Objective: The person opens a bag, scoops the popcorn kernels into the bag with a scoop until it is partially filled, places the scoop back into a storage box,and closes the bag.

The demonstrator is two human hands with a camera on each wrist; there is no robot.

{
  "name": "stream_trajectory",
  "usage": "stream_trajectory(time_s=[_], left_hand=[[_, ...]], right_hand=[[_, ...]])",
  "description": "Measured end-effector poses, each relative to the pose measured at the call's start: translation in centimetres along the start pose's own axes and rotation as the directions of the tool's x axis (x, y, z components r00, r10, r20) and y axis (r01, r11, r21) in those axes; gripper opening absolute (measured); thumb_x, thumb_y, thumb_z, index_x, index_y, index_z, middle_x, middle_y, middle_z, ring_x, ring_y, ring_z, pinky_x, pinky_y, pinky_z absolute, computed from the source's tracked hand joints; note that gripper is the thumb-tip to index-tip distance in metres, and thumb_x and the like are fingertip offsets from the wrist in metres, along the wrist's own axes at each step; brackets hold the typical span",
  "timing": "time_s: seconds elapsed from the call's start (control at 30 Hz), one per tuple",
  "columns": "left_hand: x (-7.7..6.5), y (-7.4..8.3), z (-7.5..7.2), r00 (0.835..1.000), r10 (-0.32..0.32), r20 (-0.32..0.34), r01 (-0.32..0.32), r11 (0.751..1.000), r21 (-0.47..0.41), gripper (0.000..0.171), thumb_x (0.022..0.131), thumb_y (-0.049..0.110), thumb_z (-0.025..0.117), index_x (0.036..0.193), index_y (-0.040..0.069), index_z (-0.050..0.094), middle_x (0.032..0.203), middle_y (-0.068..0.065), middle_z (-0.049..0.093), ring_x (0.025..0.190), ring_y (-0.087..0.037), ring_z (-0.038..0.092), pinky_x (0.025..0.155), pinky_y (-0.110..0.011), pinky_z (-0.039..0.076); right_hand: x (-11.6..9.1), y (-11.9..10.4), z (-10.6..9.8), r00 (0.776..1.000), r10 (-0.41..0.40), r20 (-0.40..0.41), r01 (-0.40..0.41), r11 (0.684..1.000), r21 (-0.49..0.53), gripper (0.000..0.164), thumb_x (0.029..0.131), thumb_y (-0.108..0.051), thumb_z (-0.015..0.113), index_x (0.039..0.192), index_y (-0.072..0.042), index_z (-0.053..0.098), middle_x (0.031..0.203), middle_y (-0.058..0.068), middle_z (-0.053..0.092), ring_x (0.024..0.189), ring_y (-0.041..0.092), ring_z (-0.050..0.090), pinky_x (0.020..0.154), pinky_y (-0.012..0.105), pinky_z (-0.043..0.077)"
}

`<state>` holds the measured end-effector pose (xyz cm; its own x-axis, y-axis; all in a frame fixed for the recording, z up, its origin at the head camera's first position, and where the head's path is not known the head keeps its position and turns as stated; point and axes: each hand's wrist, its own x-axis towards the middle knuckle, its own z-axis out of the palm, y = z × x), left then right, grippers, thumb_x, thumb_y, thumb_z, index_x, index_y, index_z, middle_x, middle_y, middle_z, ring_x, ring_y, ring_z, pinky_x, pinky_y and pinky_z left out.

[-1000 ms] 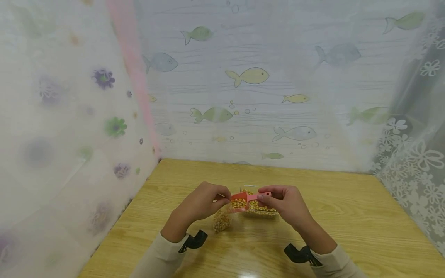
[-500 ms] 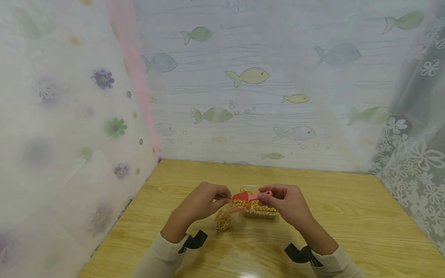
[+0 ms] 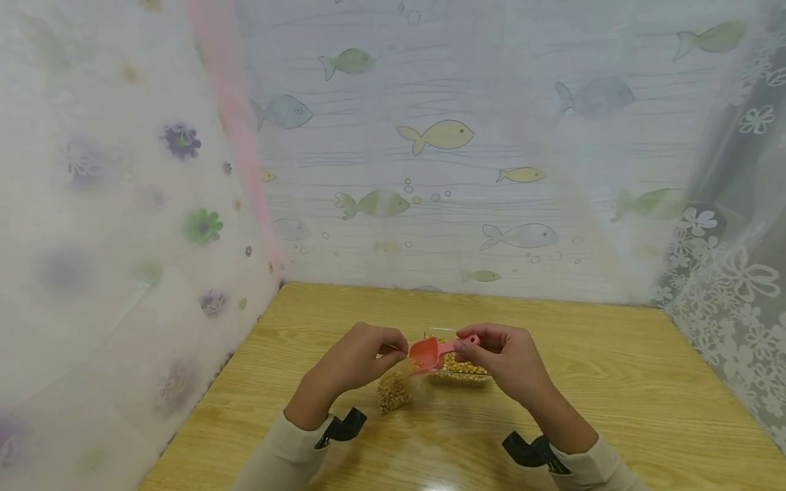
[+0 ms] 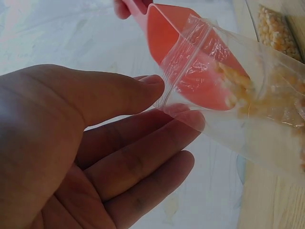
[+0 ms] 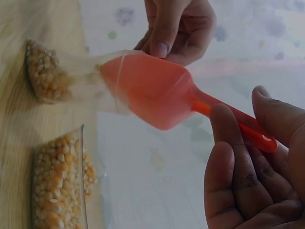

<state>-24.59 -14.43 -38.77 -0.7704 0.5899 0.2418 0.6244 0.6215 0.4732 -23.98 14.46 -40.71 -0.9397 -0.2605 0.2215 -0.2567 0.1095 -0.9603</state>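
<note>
In the head view, the zip bag (image 3: 396,385), part-filled with corn kernels (image 3: 390,401), is pinched at its mouth by the left grip (image 3: 356,358). To the zip bag's right, the pink scoop (image 3: 425,354) is held by its handle in the right grip (image 3: 506,360). The glass container (image 3: 460,380) is set right of the zip bag, on the wooden surface (image 3: 614,382).

In the left wrist view, the scoop's nose is seen within the bag's mouth; kernels could be spilled if the thin pinch slipped. The bag's lower end is cut off.

In the right wrist view, the scoop's underside is shown, so its load is hardly made out; whether the bag's base is borne by the surface cannot be told.
</note>
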Motion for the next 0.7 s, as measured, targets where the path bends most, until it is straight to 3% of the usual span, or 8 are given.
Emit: stream_trajectory(time_s=[0.17,0.33,0.57,0.7], left_hand=[[0.0,0.0,0.0,1.0,0.004,-0.007,-0.004,1.0,0.0,0.009,0.101,0.015,0.069,0.105,0.014,0.077,0.102,0.005,0.076,0.093,-0.009,0.075,0.083,-0.025,0.06],[0.0,-0.2,0.2,1.0,0.006,-0.005,-0.006,1.0,-0.002,0.008,0.102,0.016,0.069,0.104,0.018,0.076,0.101,0.006,0.076,0.093,-0.008,0.074,0.082,-0.025,0.06],[-0.1,-0.1,0.1,1.0,-0.004,0.002,0.004,1.0,-0.005,0.008,0.102,0.017,0.068,0.103,0.02,0.075,0.101,0.005,0.077,0.092,-0.006,0.073,0.082,-0.025,0.06],[-0.1,-0.2,0.1,1.0,-0.005,0.002,0.005,1.0,-0.002,0.008,0.102,0.016,0.068,0.103,0.02,0.075,0.1,0.007,0.076,0.091,-0.005,0.073,0.082,-0.025,0.059]], right_hand=[[-0.1,-0.2,0.1,1.0,-0.008,0.0,0.008,1.0,-0.006,0.034,0.091,-0.018,0.081,0.115,0.005,0.073,0.108,0.018,0.077,0.089,0.022,0.079,0.081,0.042,0.064],[-0.5,-0.4,0.2,0.999,-0.043,0.01,0.043,0.998,-0.055,0.032,0.088,-0.022,0.085,0.113,-0.004,0.076,0.106,0.015,0.077,0.089,0.019,0.078,0.078,0.036,0.065],[-1.1,-1.0,0.4,0.987,-0.145,0.064,0.151,0.984,-0.097,0.03,0.089,-0.019,0.083,0.116,-0.009,0.076,0.106,0.012,0.076,0.088,0.018,0.077,0.074,0.034,0.064],[-1.2,-1.1,0.7,0.972,-0.229,0.055,0.235,0.954,-0.184,0.026,0.09,-0.022,0.082,0.115,-0.015,0.077,0.102,0.005,0.076,0.083,0.016,0.076,0.069,0.031,0.063]])
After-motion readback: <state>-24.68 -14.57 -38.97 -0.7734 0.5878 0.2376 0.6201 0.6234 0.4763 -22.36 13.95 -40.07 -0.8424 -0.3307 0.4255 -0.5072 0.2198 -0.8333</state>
